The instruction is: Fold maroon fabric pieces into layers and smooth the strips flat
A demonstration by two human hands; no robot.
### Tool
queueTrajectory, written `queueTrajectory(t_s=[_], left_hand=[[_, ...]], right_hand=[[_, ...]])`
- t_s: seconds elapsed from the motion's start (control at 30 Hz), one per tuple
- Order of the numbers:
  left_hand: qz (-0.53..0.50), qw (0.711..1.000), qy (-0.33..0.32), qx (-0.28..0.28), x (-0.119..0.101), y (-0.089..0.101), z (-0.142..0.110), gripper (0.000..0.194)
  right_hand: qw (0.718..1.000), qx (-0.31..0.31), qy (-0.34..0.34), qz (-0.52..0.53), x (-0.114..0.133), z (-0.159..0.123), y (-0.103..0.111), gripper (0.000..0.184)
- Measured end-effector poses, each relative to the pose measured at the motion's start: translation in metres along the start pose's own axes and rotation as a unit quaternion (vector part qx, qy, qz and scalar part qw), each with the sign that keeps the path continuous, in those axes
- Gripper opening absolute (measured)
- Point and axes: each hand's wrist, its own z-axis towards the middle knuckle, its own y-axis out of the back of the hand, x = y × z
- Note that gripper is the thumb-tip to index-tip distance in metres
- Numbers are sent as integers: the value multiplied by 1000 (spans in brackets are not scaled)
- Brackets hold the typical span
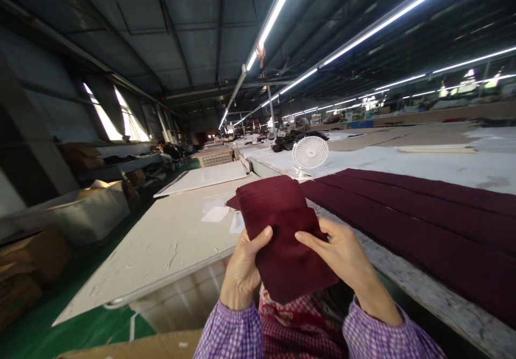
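I hold a dark maroon piece of knitted fabric [282, 230] up in front of me with both hands. My left hand [243, 270] grips its left edge, thumb on top and fingers hidden behind the cloth. My right hand [342, 257] pinches the right edge, thumb and fingers pressed onto the fabric. My sleeves are purple checked, and a red checked apron shows below the cloth. To the right, long strips of the same maroon fabric [423, 219] lie flat along the table.
A small white desk fan [309, 155] stands on the table behind the cloth. A beige paper-covered table [169, 241] with white slips lies to the left. Cardboard boxes [28, 267] sit on the green floor at left. Long cutting tables stretch away behind.
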Motion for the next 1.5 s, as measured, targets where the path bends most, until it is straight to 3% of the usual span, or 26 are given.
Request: queueTrajectory(t_s=[0.2, 0.57, 0.77, 1.03, 1.2, 1.33, 1.5], left_hand=[[18, 1000, -9, 6, 3, 2, -1, 29], [10, 999, -4, -31, 3, 0, 2, 30], [12, 1000, -3, -19, 3, 2, 3, 30], [26, 1000, -5, -9, 6, -2, 2, 29], [37, 999, 2, -24, 6, 1, 4, 28], [48, 999, 8, -5, 5, 5, 3, 28], [56, 998, 24, 8, 4, 4, 0, 29]], right_hand=[[999, 29, -29, 10, 3, 0, 6, 26], [999, 18, 32, -33, 4, -5, 11, 19], [997, 69, 21, -23, 4, -8, 20, 15], [998, 55, 27, -23, -5, -8, 19, 15], [996, 84, 26, -7, 1, -9, 25, 21], [998, -1, 64, -29, 7, -8, 27, 39], [997, -14, 80, 2, 7, -5, 24, 30]])
